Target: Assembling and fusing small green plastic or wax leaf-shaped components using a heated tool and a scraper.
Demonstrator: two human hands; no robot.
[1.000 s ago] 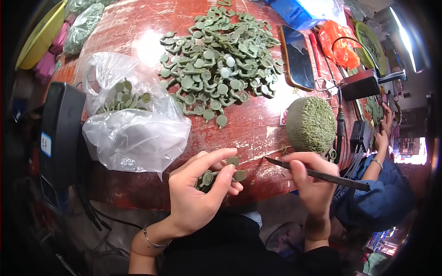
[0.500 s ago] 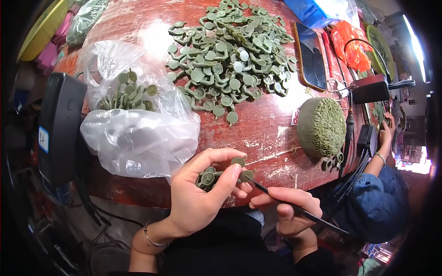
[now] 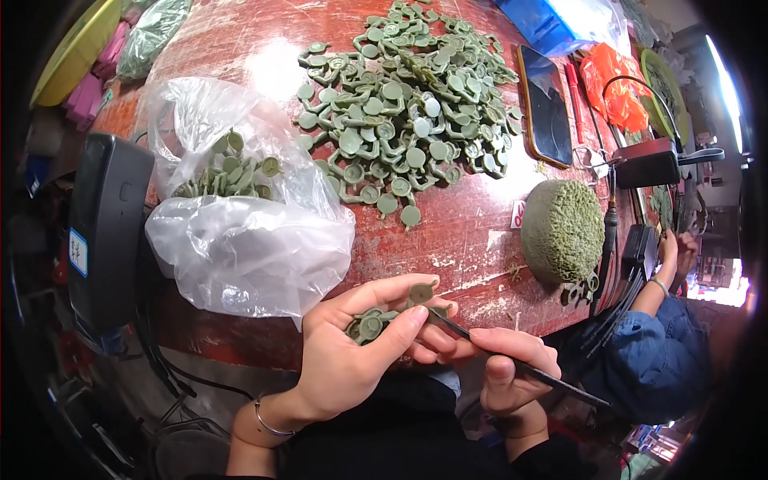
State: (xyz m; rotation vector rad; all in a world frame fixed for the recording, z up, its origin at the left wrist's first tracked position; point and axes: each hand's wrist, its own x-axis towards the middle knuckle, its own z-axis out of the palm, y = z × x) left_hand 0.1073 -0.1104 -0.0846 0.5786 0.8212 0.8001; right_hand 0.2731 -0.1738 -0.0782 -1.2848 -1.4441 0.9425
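My left hand [image 3: 340, 364] is closed around several small green moulded pieces [image 3: 370, 326] with round disc ends. Between its thumb and fingers it pinches one green piece [image 3: 420, 294], disc end upward. My right hand [image 3: 516, 376] grips a slim black pen-like tool [image 3: 564, 387], its thin tip touching or close beside that pinched piece; exact contact is hard to make out. Beyond my hands spreads a large pile of the same green pieces [image 3: 416, 156]. Left of it, a clear plastic bag [image 3: 256, 252] lies with its mouth open and more green pieces inside.
A rough green cylindrical block [image 3: 560, 232] stands at right on the worn red table [image 3: 456, 240]. Behind it lie a phone [image 3: 548, 112], a red pen [image 3: 574, 92] and an orange bag [image 3: 616, 88]. A black device [image 3: 112, 216] stands at left; a co-worker's arm [image 3: 652, 292] is at far right.
The tool and my fingers have shifted slightly, and the pinched piece has turned, its disc now tilted more upright. The view has moved a little. The co-worker's hands have shifted at far right.
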